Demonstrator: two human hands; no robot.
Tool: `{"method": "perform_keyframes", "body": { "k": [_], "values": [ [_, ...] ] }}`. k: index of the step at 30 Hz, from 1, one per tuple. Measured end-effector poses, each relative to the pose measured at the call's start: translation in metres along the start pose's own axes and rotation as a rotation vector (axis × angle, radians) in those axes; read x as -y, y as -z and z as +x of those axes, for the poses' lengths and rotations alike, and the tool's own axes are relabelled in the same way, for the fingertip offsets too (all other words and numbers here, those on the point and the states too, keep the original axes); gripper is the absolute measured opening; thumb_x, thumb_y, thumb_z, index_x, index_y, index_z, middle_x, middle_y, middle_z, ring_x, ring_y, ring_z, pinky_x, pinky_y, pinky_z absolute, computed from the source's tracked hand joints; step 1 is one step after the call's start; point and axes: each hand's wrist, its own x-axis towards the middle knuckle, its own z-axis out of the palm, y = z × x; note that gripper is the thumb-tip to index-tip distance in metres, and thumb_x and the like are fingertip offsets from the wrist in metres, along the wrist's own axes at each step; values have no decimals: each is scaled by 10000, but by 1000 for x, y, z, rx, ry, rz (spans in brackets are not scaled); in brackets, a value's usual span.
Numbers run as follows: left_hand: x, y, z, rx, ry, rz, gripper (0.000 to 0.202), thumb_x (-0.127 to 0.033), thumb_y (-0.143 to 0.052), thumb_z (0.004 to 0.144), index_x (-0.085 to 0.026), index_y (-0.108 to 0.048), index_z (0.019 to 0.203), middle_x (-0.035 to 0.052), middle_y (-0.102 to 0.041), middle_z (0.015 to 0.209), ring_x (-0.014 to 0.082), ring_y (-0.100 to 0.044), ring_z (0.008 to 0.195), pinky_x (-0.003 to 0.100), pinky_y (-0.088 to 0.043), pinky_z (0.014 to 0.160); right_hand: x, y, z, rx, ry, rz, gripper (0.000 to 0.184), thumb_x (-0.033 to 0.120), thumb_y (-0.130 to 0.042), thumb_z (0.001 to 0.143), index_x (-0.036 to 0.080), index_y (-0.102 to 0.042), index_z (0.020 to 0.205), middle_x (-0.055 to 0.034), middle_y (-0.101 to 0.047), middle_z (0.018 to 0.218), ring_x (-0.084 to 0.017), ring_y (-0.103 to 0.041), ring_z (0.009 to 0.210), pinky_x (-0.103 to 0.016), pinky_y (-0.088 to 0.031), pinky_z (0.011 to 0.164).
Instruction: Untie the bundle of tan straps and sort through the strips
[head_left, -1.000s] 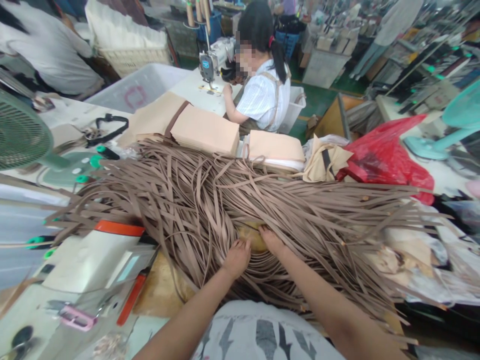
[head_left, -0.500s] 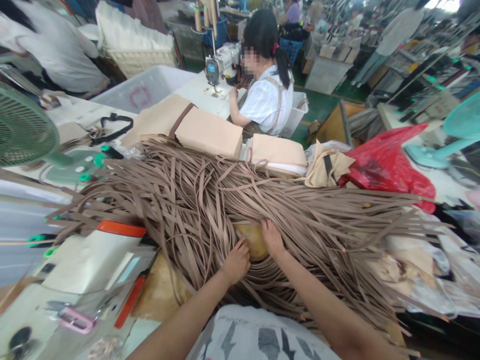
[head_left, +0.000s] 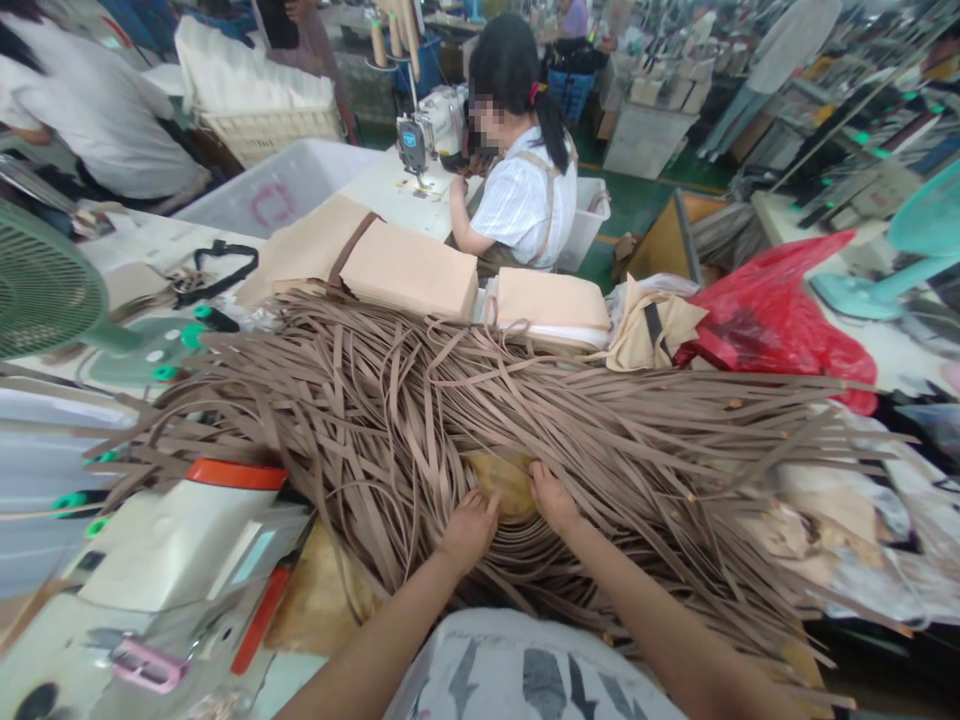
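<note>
A big heap of long tan leather straps (head_left: 465, 420) lies across the table in front of me. Both my hands are dug into its near edge. My left hand (head_left: 469, 528) presses down with its fingers curled into the straps. My right hand (head_left: 553, 497) lies just beside it, fingers tucked among the straps. Between the two hands shows a yellowish piece (head_left: 504, 482) under the straps. What exactly each hand grips is hidden by the straps.
A white machine with orange trim (head_left: 187, 540) stands at my left, a green fan (head_left: 45, 285) behind it. Stacked tan panels (head_left: 409, 268), a red plastic bag (head_left: 772, 315) and a teal fan (head_left: 911, 240) lie beyond. A person (head_left: 521, 170) sews at a machine (head_left: 427, 125).
My hands stay at the same spot in the heap, shifting only slightly among the straps around the yellowish piece. The view has wobbled a little.
</note>
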Motion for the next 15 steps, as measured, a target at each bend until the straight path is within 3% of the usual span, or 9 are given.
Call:
{"method": "perform_keyframes", "body": {
  "k": [2, 4, 9, 15],
  "values": [
    [0, -1, 1, 6, -11, -3, 410, -135, -380, 881, -130, -425, 1289, 93, -638, 933, 214, -567, 1002, 392, -366, 1021, 1, -1, 1, -29, -62, 1, 260, 212, -357, 932, 153, -456, 1164, -97, -564, 1055, -162, -605, 762, -273, -479, 650],
    [-1, -1, 1, 10, -16, -4, 428, -126, -382, 876, -139, -417, 1302, 92, -636, 952, 210, -560, 1017, 389, -355, 1033, 2, 0, 6, -62, -96, -9, 324, 207, -340, 933, 162, -408, 1247, -127, -549, 1123, -191, -609, 835, -309, -486, 724],
    [-3, -1, 2, 6, -19, -1, 434, -120, -358, 879, -117, -408, 1310, 99, -630, 961, 212, -559, 1021, 387, -362, 1027, 3, 1, 12, -99, -59, -35, 289, 133, -377, 890, 209, -530, 1124, -114, -587, 1118, -249, -535, 1070, -416, -368, 996],
    [-1, -7, 0, -13, 3, -24, 484, -129, -364, 873, -107, -335, 1355, 133, -617, 1059, 238, -519, 1118, 424, -367, 1017, 4, -5, 12, -144, -144, -59, 449, 182, -436, 861, 155, -418, 1309, -206, -559, 1188, -311, -505, 1135, -485, -323, 1028]
  ]
}}
